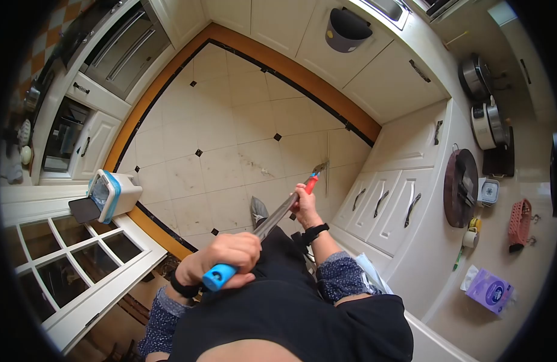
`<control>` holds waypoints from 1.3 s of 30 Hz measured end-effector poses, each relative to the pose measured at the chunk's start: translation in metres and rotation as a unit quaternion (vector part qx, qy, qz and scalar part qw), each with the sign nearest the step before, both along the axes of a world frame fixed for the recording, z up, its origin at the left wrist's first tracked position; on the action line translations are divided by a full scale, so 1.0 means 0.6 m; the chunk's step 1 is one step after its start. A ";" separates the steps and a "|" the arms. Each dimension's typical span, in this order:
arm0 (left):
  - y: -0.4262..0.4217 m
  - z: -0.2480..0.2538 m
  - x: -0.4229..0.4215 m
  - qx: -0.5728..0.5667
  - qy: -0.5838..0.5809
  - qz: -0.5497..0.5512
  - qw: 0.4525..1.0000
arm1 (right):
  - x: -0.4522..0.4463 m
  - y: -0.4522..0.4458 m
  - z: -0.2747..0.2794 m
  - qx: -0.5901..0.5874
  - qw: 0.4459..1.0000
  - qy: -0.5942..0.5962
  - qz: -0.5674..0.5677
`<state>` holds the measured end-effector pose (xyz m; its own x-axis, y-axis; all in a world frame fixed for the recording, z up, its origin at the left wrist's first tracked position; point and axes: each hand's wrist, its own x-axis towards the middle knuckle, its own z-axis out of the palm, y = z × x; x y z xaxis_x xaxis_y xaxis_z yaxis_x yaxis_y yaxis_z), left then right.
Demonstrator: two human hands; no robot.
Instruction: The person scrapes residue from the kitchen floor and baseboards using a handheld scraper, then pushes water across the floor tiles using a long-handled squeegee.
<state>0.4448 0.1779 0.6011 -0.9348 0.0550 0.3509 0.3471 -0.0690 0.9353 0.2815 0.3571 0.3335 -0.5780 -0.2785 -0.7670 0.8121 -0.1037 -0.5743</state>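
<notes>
A long grey pole (280,215) with a blue end cap runs diagonally in front of my body, from lower left to upper right. My left hand (231,256) is wrapped round it close to the blue end. Farther along, my right hand (305,208) grips it just below a red section. Past the red part, the far end (320,167) shows a blue bit and a small dark head over the tiled floor. Its details are too small to make out.
White cabinets (396,202) line the right side under a counter (438,271) holding pots, a round board and a tissue box (490,291). A white bin (126,192) stands at the left by a glass-paned door (97,295). A shoe (258,209) shows below me.
</notes>
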 end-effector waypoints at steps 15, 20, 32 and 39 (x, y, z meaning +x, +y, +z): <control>-0.017 0.155 0.327 -0.089 -0.044 0.189 0.977 | 0.288 -0.221 0.100 -0.083 0.914 -0.094 0.385; -0.013 0.127 0.360 0.019 -0.025 0.230 0.973 | 0.304 -0.196 0.082 -0.045 0.954 -0.044 0.292; -0.038 0.031 0.225 0.016 -0.001 0.200 0.980 | 0.077 -0.172 -0.007 -0.028 0.964 -0.067 0.254; 0.004 0.089 0.256 -0.055 -0.070 0.488 0.868 | 0.168 -0.399 -0.009 -0.050 0.870 -0.026 0.489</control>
<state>0.5981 0.1803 0.6546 -0.5873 -0.7620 0.2730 0.0728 0.2862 0.9554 0.3826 0.1177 0.3283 0.0081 -0.6853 -0.7283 0.5643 0.6044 -0.5624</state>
